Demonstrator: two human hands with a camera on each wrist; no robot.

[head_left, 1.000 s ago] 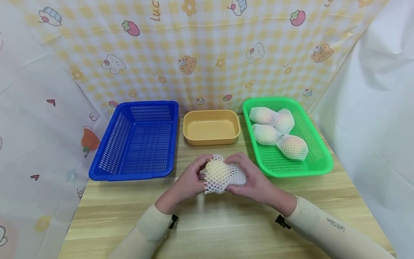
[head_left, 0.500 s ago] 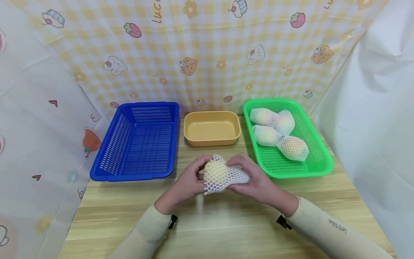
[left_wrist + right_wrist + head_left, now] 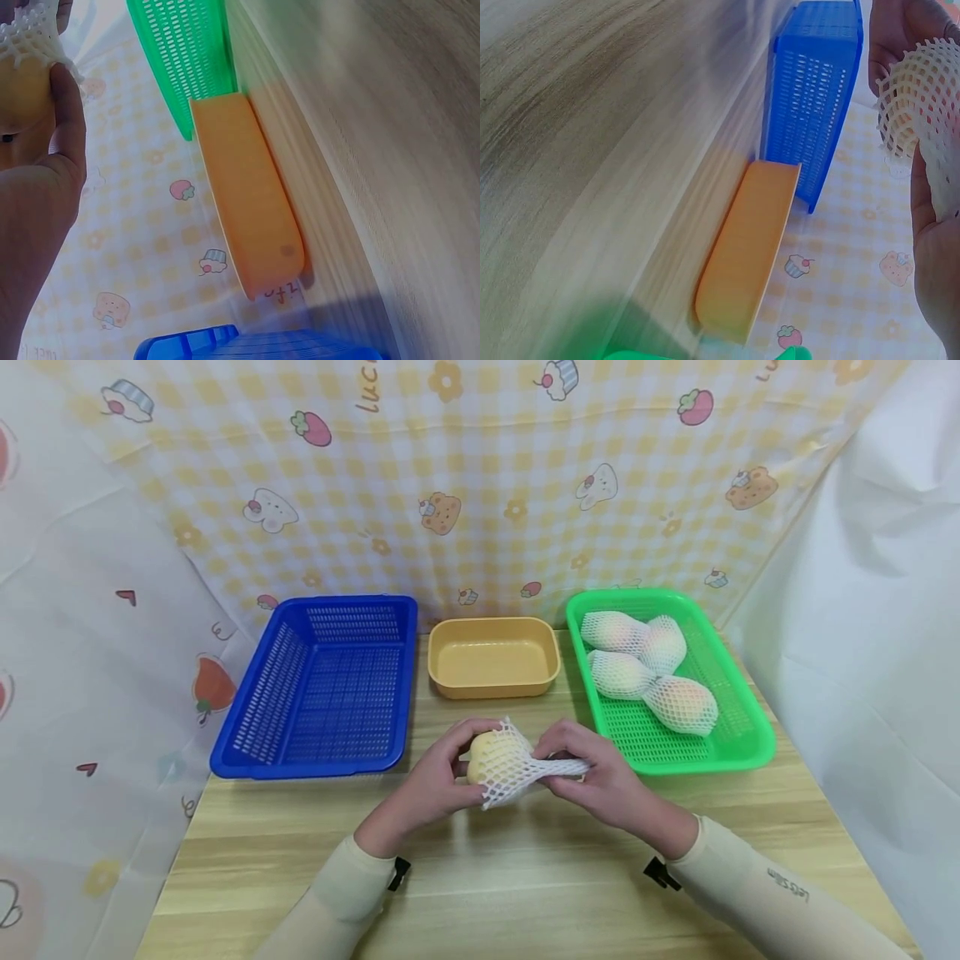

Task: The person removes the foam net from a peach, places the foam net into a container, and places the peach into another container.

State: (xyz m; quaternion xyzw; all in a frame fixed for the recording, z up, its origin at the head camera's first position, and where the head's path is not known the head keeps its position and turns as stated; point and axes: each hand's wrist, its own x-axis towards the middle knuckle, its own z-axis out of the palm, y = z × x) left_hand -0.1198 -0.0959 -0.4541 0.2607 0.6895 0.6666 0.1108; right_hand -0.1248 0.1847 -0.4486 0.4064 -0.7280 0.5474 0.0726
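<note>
Above the table's middle, in the head view, my left hand (image 3: 433,783) grips a pale yellow round fruit, peach-like (image 3: 482,758), from its left side. A white foam net sleeve (image 3: 517,767) covers its right part, leaving the left end bare. My right hand (image 3: 598,778) pinches the sleeve's loose tail, drawn narrow between thumb and fingers. The left wrist view shows the fruit's bare yellow end (image 3: 21,96) with fingers and thumb around it. In the right wrist view the net's open mesh (image 3: 939,112) spreads over the fruit, cut off by the frame edge.
A blue basket (image 3: 219,758) stands at the left and a small yellow tray (image 3: 493,691) at the back middle. At the right, a green basket (image 3: 738,727) holds several net-covered fruits (image 3: 681,704). A patterned cloth (image 3: 495,468) hangs behind the wooden table (image 3: 510,893).
My right hand has shifted slightly right, pulling the net with it. The sleeve's tail is now stretched thin, and more of the fruit's left end is bare. My left hand stays nearly in place.
</note>
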